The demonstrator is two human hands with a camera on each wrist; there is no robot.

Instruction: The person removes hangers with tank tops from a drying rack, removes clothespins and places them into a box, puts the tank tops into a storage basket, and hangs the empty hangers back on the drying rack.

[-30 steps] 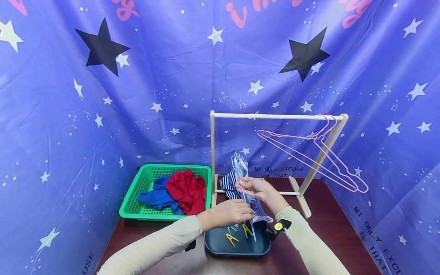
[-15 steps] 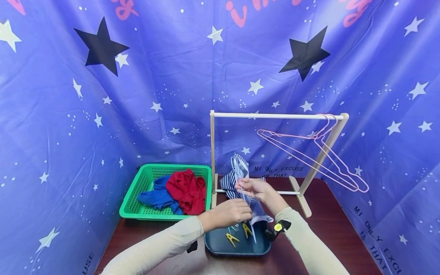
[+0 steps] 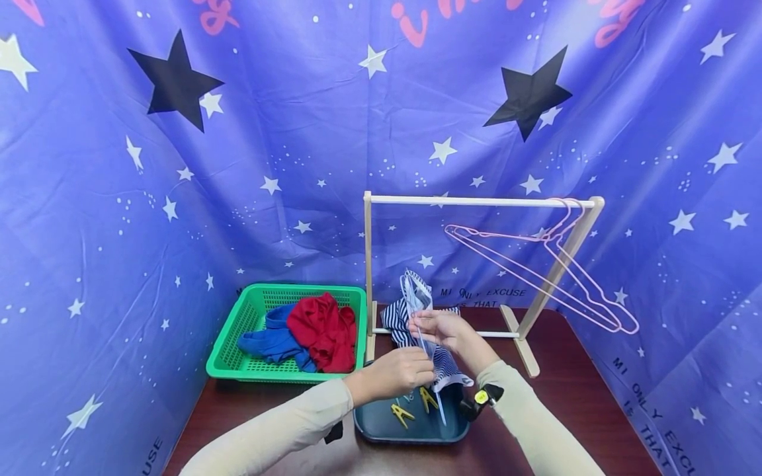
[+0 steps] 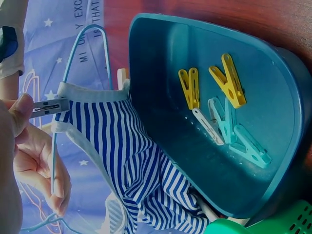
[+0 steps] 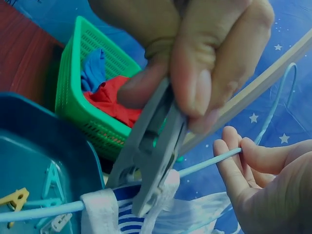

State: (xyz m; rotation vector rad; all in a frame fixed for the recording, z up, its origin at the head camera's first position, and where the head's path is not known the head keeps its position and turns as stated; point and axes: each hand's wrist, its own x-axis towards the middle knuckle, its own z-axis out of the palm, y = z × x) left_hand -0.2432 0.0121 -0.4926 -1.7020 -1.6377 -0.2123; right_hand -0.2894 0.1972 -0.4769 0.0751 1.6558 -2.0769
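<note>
My left hand [image 3: 395, 375] pinches a grey clothespin [image 5: 158, 165] between thumb and fingers. Its tips sit over the white-edged strap of a blue-and-white striped garment [image 4: 122, 131], where a light blue hanger [image 4: 92, 28] passes through. My right hand [image 3: 446, 328] grips the hanger's wire a little farther along, thumb against fingertips. The hanger is held on end, one shoulder pointing down over the dark teal tray [image 3: 411, 433]. Most of the garment hangs in folds behind the hands. Inside the tray lie yellow clothespins [image 4: 229, 80], turquoise clothespins [image 4: 251, 146] and a white clothespin [image 4: 208, 126].
Left of the tray, a green basket [image 3: 217, 354] holds a red cloth [image 3: 324, 334] and a blue cloth [image 3: 276, 340]. Behind the hands stands a wooden rack [image 3: 476, 201], with pink hangers [image 3: 506, 270] on its right end. A starry curtain surrounds the table.
The hanger and garment have dipped very slightly, and my left hand has shifted a touch to the left. Both hands keep their hold.
</note>
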